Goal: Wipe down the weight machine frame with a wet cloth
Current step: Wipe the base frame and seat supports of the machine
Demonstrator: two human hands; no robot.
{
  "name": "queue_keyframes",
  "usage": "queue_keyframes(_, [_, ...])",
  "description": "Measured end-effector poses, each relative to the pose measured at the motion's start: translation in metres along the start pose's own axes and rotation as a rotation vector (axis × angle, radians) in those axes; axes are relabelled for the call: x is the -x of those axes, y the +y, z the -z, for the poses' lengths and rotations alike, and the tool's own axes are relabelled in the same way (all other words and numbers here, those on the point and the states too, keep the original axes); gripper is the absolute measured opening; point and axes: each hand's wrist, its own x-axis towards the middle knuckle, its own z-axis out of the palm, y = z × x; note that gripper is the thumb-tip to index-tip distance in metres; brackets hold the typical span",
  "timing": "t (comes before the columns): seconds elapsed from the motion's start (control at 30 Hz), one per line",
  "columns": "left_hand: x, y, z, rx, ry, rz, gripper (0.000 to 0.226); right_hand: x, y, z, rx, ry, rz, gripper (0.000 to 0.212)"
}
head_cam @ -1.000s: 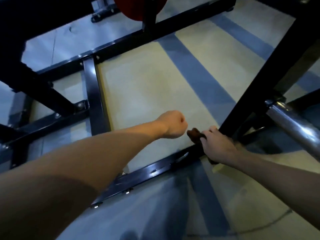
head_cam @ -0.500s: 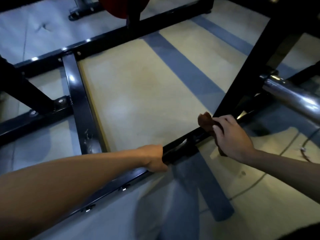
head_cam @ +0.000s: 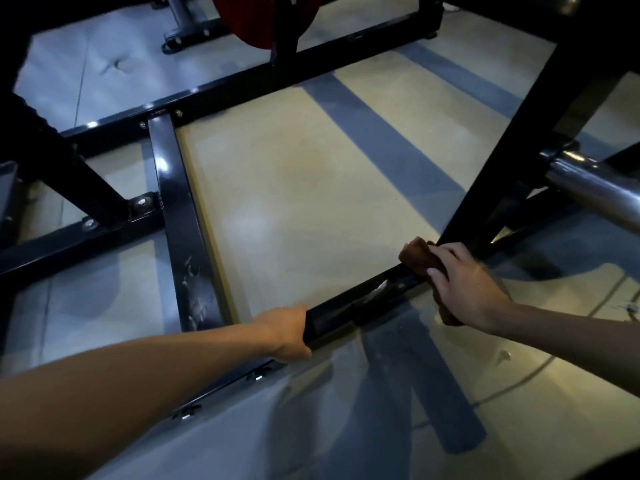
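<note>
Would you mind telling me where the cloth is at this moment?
In the head view, the brown cloth lies right of centre on the near base rail, pressed under the right hand, beside the foot of the slanted upright.

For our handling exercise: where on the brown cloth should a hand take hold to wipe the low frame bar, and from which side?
From above: the cloth drapes over the frame bar, so its top is the free face. The right hand lies on it that way, fingers curled over it.
</note>
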Motion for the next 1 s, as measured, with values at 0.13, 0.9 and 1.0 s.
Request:
queue_keyframes(0.13, [0.004,-0.013,-0.001,0.016,-0.001,-0.011,0.051,0.015,-0.025,-0.011,0.012,-0.119,0.167,0.046])
queue_keyframes(0.9, [-0.002,-0.024,-0.006,0.042,0.085,-0.048,0.03,0.028,-0.049,-0.043,0.09,-0.202,0.408,0.045])
queue_keyframes(1.0, [-0.002,-0.026,-0.008,0.046,0.086,-0.056,0.029,0.014,-0.018,-0.033,-0.01,-0.047,0.212,0.046])
